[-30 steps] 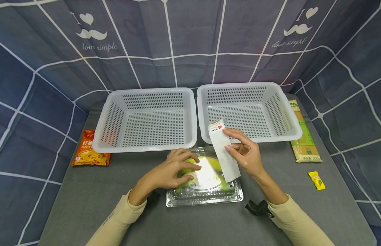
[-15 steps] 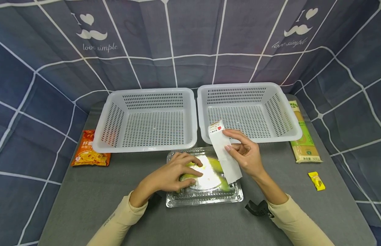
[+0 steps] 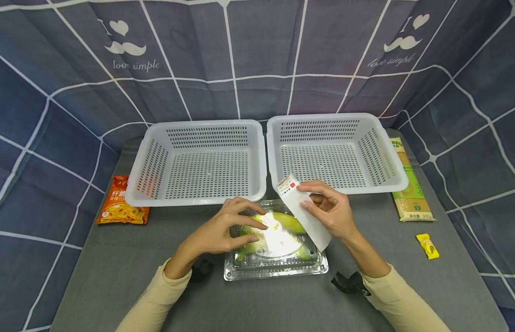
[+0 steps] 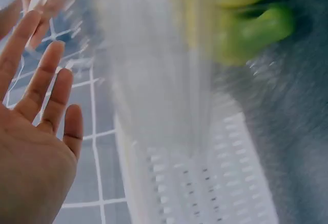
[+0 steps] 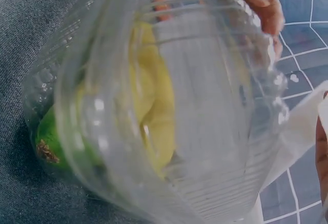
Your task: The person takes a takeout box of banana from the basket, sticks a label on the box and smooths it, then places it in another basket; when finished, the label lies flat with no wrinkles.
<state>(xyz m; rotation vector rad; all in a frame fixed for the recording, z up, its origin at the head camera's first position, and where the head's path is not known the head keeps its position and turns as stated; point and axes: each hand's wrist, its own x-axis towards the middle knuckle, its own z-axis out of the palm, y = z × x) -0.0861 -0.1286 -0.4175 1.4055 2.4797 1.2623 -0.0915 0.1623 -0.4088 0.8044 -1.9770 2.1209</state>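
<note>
A clear plastic clamshell box point(image 3: 278, 273) lies on the table, and yellow-green fruit point(image 3: 288, 223) that looks like bananas shows through its lid. My left hand point(image 3: 224, 227) is over the box's left side with fingers spread and nothing held; whether the fingertips touch the lid is unclear. In the left wrist view its fingers point(image 4: 38, 83) are nearly straight. My right hand point(image 3: 329, 210) pinches a white paper strip point(image 3: 305, 216) between thumb and fingers. The strip slants over the box's right side, its upper end bearing printed text and a red mark. Part of the fruit is hidden by glare.
Two white perforated baskets, left point(image 3: 195, 201) and right point(image 3: 344, 188), stand behind the box. An orange snack bag point(image 3: 122, 203) is at the left. Toward the right lie a green-and-beige food packet point(image 3: 412, 189), a small yellow wrapped packet point(image 3: 428, 246) and a black strap point(image 3: 346, 281).
The paper strip's upper end has tipped down and to the left, its lower end slightly right, within my right hand's pinch. My left hand has shifted slightly left, uncovering more fruit.
</note>
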